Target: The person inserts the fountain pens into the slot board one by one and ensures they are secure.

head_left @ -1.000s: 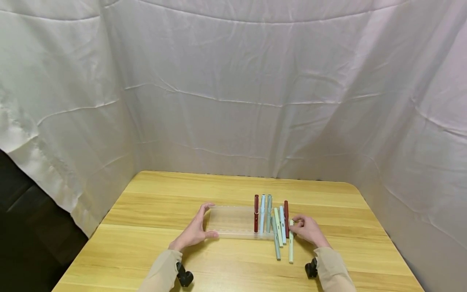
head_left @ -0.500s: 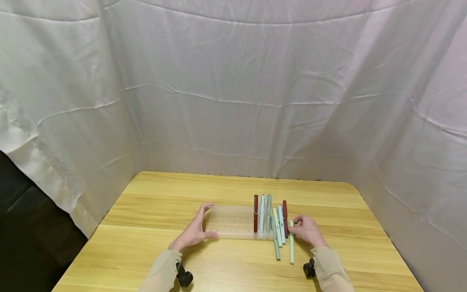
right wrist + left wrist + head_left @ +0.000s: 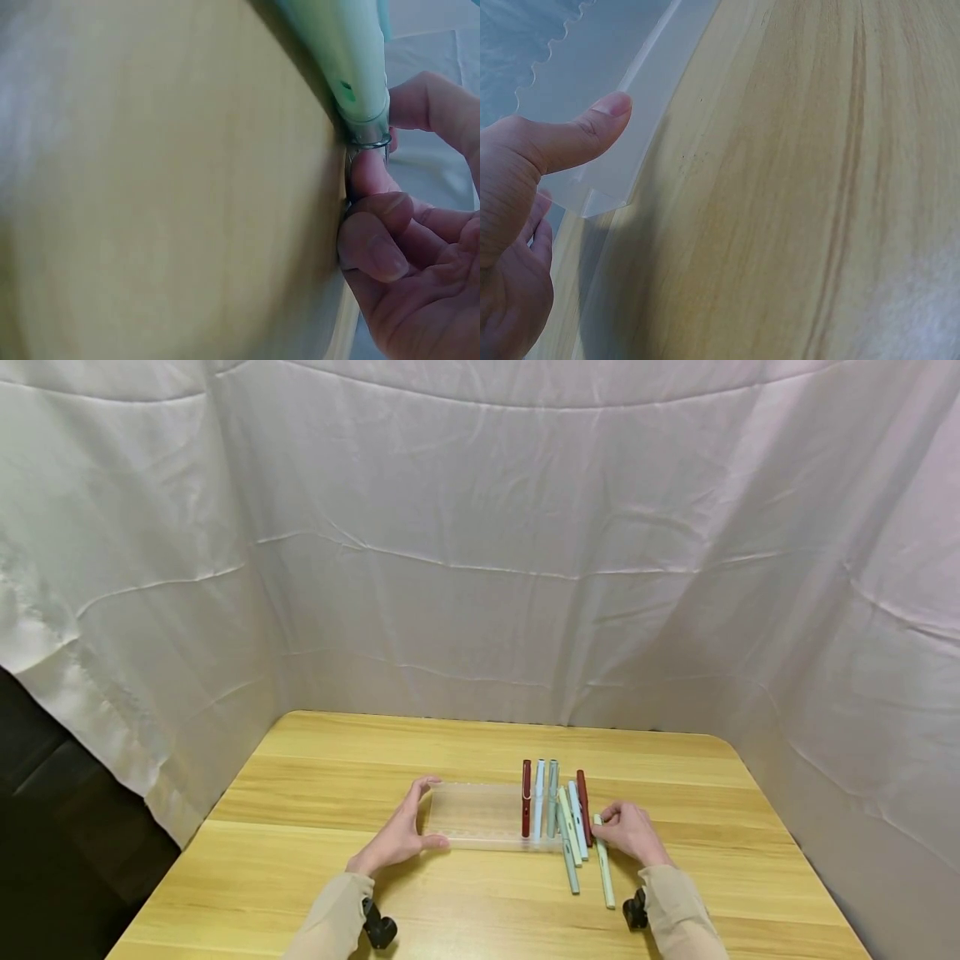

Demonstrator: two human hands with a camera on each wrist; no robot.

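Both hands are at work: the left hand (image 3: 397,839), spread wide, holds the left end of a clear rack (image 3: 476,810), thumb on the near edge, fingers at the far one. To the right, the right hand (image 3: 632,833) pinches the far end of a pale green pen (image 3: 605,872), its near end angled rightward on the wooden table (image 3: 480,910). Three pens, dark red (image 3: 527,802), light blue (image 3: 539,802) and grey-green (image 3: 552,802), lie across the rack's right end; four loose pens (image 3: 578,814) lie between them and the right hand.

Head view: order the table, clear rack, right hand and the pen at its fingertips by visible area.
Largest to smallest:
1. Table
2. Clear rack
3. Right hand
4. Pale green pen
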